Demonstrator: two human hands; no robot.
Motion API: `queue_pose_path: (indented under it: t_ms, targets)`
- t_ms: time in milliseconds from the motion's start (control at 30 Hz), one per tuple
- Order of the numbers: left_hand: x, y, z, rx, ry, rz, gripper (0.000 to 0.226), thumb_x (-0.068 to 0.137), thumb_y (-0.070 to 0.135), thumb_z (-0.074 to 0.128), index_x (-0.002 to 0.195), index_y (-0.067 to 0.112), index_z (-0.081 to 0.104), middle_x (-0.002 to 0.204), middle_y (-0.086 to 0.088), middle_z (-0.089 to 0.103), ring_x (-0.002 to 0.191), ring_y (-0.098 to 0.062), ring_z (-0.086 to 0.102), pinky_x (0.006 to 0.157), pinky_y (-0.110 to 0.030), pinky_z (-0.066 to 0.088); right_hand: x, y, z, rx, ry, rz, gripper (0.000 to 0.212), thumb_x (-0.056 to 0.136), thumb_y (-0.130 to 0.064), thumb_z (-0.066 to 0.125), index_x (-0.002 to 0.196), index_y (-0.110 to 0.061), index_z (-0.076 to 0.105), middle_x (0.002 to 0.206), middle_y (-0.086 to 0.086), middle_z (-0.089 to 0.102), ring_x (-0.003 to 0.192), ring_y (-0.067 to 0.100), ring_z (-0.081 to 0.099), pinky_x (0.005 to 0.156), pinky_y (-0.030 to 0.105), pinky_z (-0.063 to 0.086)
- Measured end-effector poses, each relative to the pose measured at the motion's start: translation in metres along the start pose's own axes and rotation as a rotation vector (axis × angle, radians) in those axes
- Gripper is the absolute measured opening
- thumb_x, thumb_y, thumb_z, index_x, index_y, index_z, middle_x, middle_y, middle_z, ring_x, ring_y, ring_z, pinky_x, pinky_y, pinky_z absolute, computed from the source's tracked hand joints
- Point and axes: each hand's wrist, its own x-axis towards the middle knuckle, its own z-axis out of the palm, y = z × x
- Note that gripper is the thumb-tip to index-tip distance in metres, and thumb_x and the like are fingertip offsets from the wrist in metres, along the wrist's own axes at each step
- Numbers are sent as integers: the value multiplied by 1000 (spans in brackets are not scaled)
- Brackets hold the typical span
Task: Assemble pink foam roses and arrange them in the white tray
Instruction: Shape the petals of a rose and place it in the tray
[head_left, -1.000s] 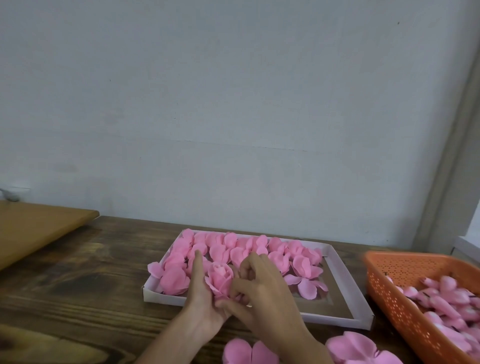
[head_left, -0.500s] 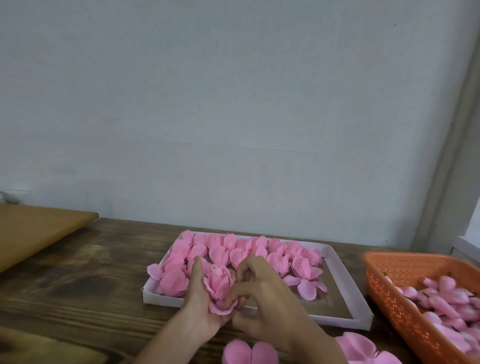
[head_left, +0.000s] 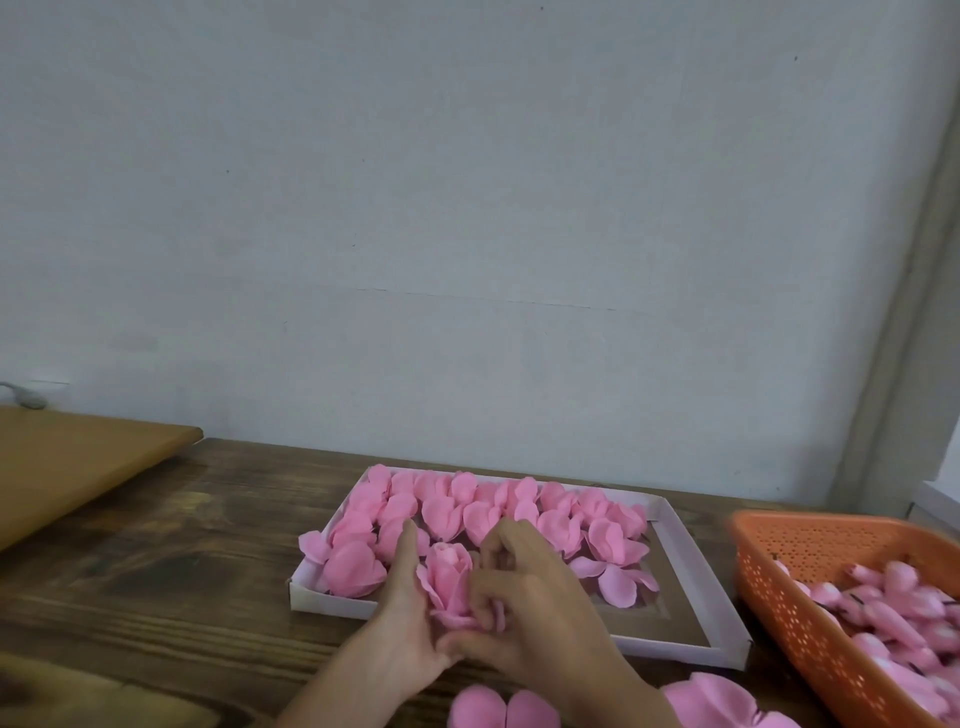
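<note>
Both hands clamp the pink foam rose (head_left: 451, 582): left hand (head_left: 402, 618) cups it, right hand (head_left: 530, 608) pinches its outer petals, bud upright, above the white tray (head_left: 691, 571) edge.

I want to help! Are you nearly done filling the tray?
Done: pink foam roses cover most of the shallow white tray. In hand: left hand and right hand hold one more rose. Left: its right end is bare; an orange mesh basket holds more buds.
</note>
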Motion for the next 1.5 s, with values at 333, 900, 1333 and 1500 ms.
queue_pose_path:
  t_ms: [333,900,1333,1500]
  targets:
    - [11,-1,-8,-40,-87,-17,84,74,73,58,90,-5,82,82,-24,74,61,-37,74,47,-41,61,1,1,-5,-30,30,32,36,78,-56,78,67,-28,59,92,-16,51,86,4,48,69,12,35]
    - [21,-3,0,-170,23,175,83,88,80,48,55,8,70,65,-17,61,51,-30,63,50,-37,57,4,-28,10,44,167,367,47,66,-55,76,82,-40,34,63,-12,55,70,7,57,57,16,39]
    - [8,2,4,-157,76,264,73,91,74,49,56,14,71,58,-8,62,46,-23,60,49,-28,52,3,-35,18,204,182,411,17,66,-28,82,79,-28,72,74,-13,68,73,6,64,65,13,48]
    - [9,1,2,-145,73,239,64,89,73,53,61,17,68,59,-5,55,46,-20,51,43,-26,45,5,-31,12,111,117,296,16,71,-39,79,84,-32,73,79,-16,64,81,2,58,73,11,43]
